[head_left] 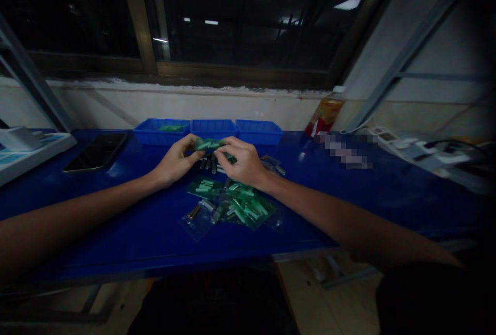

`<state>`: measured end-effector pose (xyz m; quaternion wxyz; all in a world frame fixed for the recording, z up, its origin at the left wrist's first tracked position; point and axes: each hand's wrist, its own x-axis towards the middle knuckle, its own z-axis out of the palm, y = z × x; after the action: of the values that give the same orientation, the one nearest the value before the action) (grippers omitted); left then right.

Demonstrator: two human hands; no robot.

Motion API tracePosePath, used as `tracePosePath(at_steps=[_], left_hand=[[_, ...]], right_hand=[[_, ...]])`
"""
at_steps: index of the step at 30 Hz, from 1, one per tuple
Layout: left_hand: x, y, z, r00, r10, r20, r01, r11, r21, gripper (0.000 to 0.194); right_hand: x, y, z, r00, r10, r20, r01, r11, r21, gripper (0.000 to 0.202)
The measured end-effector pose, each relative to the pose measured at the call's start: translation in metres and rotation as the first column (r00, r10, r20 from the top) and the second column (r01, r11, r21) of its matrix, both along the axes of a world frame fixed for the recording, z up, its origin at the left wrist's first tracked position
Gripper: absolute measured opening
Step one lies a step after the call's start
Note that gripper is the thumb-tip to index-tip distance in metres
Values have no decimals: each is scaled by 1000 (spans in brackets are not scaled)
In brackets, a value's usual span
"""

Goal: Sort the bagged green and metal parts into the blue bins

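Between my two hands a small green plastic bag (pixel 208 144) with pale pieces inside is held up over the table. My left hand (pixel 179 161) pinches its left end, and my right hand (pixel 242 160) pinches its right end. Just below lies a pile of green bags (pixel 248 206) with light green sticks in them. A clear bag (pixel 197 217) with brass-coloured and silvery pieces rests at the pile's lower left. Dark and silvery cylindrical pieces (pixel 209 163) show under my hands, partly hidden by them.
Three blue bins stand along the wall; the left bin (pixel 145 130) holds green bags. A phone (pixel 96 153) and a white power strip (pixel 42 152) lie at the left of the blue table (pixel 155 242). An orange-red packet (pixel 324 115) and white power strips (pixel 437 157) are at the right.
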<state>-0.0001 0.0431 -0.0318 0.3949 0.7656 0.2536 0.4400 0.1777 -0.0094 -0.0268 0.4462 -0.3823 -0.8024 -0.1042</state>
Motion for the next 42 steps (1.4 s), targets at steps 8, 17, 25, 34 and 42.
tracePosePath(at_steps=[8, 17, 25, 34, 42], left_hand=[[-5, 1, 1, 994, 58, -94, -34, 972, 234, 12], [-3, -2, 3, 969, 44, -241, 20, 966, 257, 13], [-3, -1, 1, 971, 33, -237, 7, 986, 168, 13], [0, -4, 2, 975, 30, -218, -7, 994, 108, 19], [0, -10, 4, 966, -16, -260, 65, 981, 180, 22]], right_hand=[[3, -2, 8, 995, 59, -86, -78, 970, -231, 36], [-4, -5, 5, 986, 130, 103, -87, 935, -344, 16], [1, -11, 9, 952, 88, 294, 35, 921, -388, 35], [0, -9, 7, 990, 46, 135, -4, 954, -301, 38], [-8, -15, 5, 994, 59, 95, -39, 978, -203, 38]])
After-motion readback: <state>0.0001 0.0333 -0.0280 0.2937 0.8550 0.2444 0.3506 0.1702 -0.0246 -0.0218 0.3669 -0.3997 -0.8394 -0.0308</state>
